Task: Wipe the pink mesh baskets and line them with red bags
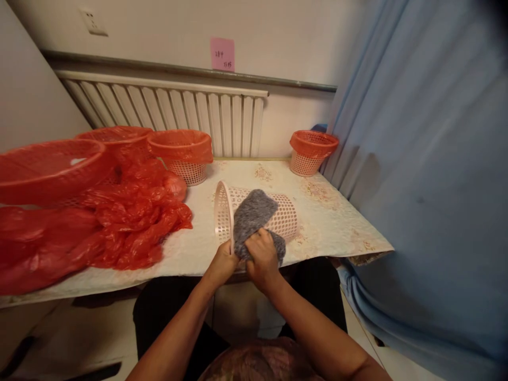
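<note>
Forearms point(180, 328) reach basket point(287, 214), long axis along worktop point(190, 259) front edge: left hand point(221, 267) clamped on rim point(230, 217), right hand point(263, 258) clenching grey cloth point(254, 209) against side.

pale wall point(286, 37), white ribbed radiator point(192, 114), hanging blue curtain point(428, 159), light tiled floor point(113, 328)

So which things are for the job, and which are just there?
For the job:
- basket on its side, left hand at its rim
- cloth, in the right hand
- probably red bags and lined baskets

Just there:
- radiator
- curtain
- pink note
- socket
</note>
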Demonstrator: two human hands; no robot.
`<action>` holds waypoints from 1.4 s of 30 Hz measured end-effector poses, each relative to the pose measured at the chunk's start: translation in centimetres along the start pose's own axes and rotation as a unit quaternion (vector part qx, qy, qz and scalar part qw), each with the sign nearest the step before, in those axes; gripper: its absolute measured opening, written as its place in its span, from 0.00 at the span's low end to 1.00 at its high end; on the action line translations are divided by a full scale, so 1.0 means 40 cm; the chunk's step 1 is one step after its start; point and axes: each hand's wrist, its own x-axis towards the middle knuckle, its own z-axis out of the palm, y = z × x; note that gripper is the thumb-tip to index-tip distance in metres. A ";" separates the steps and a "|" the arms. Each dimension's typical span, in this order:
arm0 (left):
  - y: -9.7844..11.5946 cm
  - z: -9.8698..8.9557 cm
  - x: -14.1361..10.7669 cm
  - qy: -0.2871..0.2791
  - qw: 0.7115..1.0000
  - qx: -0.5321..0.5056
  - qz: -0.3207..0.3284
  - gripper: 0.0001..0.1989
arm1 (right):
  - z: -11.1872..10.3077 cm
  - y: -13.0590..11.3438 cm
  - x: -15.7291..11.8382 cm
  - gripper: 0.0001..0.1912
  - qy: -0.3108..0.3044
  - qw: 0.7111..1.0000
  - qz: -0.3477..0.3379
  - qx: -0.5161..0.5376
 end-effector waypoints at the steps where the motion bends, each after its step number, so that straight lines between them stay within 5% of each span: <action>1: 0.003 -0.004 -0.002 0.001 1.000 -0.001 0.002 0.13 | 0.005 -0.008 -0.002 0.16 -0.006 1.000 -0.017 0.000; 6: 0.006 -0.018 -0.006 0.011 0.999 -0.046 -0.023 0.19 | 0.012 0.072 -0.028 0.13 0.016 0.999 -0.003 -0.047; 11: 0.013 -0.018 -0.004 0.019 0.993 -0.101 -0.050 0.20 | -0.028 0.230 -0.092 0.17 0.112 0.982 0.128 -0.085; 16: 0.071 -0.032 -0.010 0.069 0.981 -0.173 -0.061 0.22 | -0.094 0.331 -0.146 0.09 0.220 0.903 0.362 -0.070; 19: 0.106 -0.037 -0.018 0.090 0.966 -0.238 -0.049 0.25 | -0.124 0.340 -0.131 0.08 0.272 0.867 0.414 -0.053; 28: 0.094 -0.029 -0.023 0.125 0.941 -0.316 -0.012 0.26 | -0.161 0.277 -0.049 0.09 0.332 0.862 0.381 -0.021; 35: 0.069 -0.075 -0.033 0.154 0.936 -0.317 -0.025 0.26 | -0.136 0.172 -0.048 0.16 0.288 0.937 0.196 0.015; 42: 0.043 -0.174 -0.069 0.164 0.935 -0.310 -0.054 0.31 | -0.203 0.117 0.027 0.09 0.168 0.982 0.055 0.065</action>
